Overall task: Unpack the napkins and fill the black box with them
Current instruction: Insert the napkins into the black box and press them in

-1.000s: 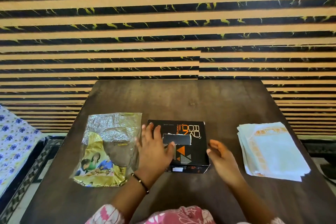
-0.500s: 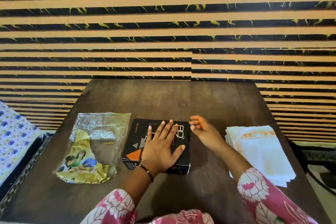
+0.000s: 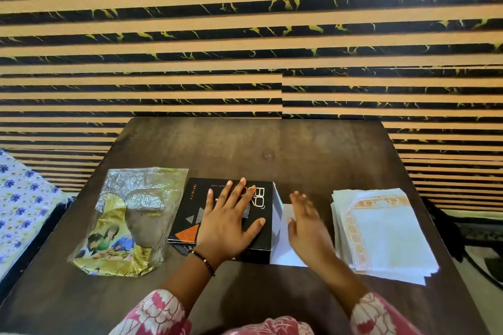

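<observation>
The black box [image 3: 190, 215] with orange print lies in the middle of the dark wooden table [image 3: 245, 149]. My left hand [image 3: 231, 220] presses flat on its lid with fingers spread. The box's right side flap [image 3: 283, 236] hangs open, white inside, down onto the table. My right hand [image 3: 307, 226] hovers just right of that flap, fingers apart, holding nothing; it is motion-blurred. A stack of white napkins [image 3: 386, 234] with an orange border pattern lies at the right.
An empty gold and silver plastic wrapper [image 3: 130, 220] lies left of the box. A striped black and tan wall stands behind the table. A blue-flowered cloth [image 3: 19, 198] lies off the table's left edge.
The right side flap of the box has come open. My right hand moved from the box's far right corner down to beside the flap. The left hand stayed flat on the lid.
</observation>
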Action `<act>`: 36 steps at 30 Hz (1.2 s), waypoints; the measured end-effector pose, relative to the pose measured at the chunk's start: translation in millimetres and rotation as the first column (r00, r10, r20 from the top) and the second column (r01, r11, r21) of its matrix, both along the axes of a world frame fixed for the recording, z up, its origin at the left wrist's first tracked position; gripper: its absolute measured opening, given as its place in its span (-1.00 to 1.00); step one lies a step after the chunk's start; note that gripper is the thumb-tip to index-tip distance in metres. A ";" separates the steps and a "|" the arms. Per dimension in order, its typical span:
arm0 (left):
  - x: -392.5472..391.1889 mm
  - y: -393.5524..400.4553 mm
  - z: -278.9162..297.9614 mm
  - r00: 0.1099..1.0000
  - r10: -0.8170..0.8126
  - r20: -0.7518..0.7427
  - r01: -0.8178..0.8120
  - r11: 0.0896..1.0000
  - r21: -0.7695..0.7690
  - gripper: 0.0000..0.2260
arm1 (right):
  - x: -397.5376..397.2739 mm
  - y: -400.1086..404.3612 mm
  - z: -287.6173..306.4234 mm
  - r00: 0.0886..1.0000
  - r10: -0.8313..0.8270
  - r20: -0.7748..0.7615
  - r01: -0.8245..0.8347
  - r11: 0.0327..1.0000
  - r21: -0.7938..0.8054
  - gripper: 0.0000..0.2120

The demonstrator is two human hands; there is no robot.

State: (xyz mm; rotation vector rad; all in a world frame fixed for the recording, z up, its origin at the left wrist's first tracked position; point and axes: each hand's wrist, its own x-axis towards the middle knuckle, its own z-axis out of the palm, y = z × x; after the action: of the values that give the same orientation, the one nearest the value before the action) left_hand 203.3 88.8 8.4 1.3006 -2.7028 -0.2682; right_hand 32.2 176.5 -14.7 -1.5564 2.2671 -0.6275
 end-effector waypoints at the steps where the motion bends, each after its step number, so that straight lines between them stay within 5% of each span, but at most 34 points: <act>1: -0.2 -0.3 0.1 1.000 0.002 -0.006 -0.002 1.000 0.000 -0.39 | 4.5 2.4 -9.5 0.999 0.007 0.041 -0.007 1.000 0.010 -0.48; 4: 0.5 -0.3 1.4 1.000 0.004 0.003 -0.004 1.000 0.005 -0.39 | 4.6 6.6 -33.1 0.985 -0.085 0.151 0.067 0.991 0.118 -0.42; 13: -1.8 -2.7 3.4 1.000 0.024 0.002 -0.024 0.999 0.021 -0.38 | -10.8 1.9 -40.1 0.999 0.041 -0.007 -0.038 0.973 0.229 -0.38; 20: -1.0 -1.7 2.7 1.000 0.017 -0.017 -0.017 1.000 0.023 -0.39 | 5.3 8.2 -0.5 0.871 0.024 0.490 -0.057 0.997 0.052 -0.78; 26: -1.4 -2.3 3.6 1.000 0.019 -0.014 -0.019 0.999 0.038 -0.38 | -6.3 30.8 6.4 0.771 -0.017 0.637 -0.091 0.987 0.136 -0.49; 36: 0.6 -2.4 4.5 1.000 -0.018 0.015 0.017 0.999 0.050 -0.23 | 18.3 34.8 11.1 0.668 0.041 0.743 -0.325 0.914 0.242 -0.57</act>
State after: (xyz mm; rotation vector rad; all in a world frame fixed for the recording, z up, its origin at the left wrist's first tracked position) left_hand 203.9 86.4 12.9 1.2978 -2.7381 -0.3305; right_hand 50.5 211.3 -3.6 -1.0609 1.4777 -0.5908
